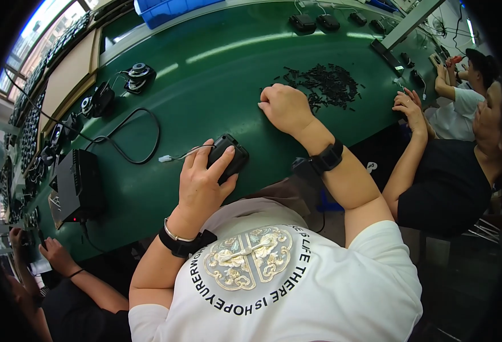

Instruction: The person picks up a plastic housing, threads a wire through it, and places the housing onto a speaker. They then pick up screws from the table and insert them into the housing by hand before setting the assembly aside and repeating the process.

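Observation:
My left hand [200, 179] is closed over a small black speaker box [235, 161] at the near edge of the green table, with its fingers on the box's top and side. From the box a thin wire runs left to a white plug [164, 158] lying on the tabletop. Farther off and to the right, my right hand [288, 109] has its fingers curled down at the left edge of a loose pile of small black strip-like pieces [331, 84]. Its fingertips are turned away, so anything pinched in them is hidden.
A black power unit [79, 185] with a red light stands at the left, its cable [158, 128] looping over the table [217, 85]. Round speakers [139, 77] lie at the far left. Several black boxes [302, 23] and a blue bin [162, 11] line the back. Co-workers sit on both sides.

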`<state>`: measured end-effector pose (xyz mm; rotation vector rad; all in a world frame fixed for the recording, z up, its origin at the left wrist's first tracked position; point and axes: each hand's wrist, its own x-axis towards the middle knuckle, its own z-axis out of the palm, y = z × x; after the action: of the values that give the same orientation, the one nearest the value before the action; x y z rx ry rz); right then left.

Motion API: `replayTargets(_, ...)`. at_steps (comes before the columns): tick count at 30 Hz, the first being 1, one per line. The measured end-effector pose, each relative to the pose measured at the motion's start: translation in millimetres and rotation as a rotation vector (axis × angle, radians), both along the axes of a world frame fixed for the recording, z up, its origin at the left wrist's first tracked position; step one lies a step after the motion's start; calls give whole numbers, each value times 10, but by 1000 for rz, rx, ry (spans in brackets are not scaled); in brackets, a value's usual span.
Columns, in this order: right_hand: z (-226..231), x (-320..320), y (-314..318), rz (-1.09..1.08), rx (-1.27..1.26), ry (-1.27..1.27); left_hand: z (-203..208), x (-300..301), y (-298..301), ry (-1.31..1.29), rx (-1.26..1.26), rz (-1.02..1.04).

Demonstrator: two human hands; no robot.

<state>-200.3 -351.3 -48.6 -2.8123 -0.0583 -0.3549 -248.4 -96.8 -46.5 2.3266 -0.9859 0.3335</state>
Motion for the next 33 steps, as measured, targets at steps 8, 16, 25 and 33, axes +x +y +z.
replayTargets(8, -11, -51, 114, 102, 156, -35, 25, 24, 49, 110, 5, -10)
replayTargets(16, 108, -441, 354, 192, 1009, 218, 9, 85, 4, 96, -27, -5)
replayTargets(25, 64, -318, 574, 314, 763, 119, -51, 43, 34, 80, -42, -5)
replayTargets(33, 100, -319, 542, 321, 505, -69, -44, 50, 47, 72, -20, -9)
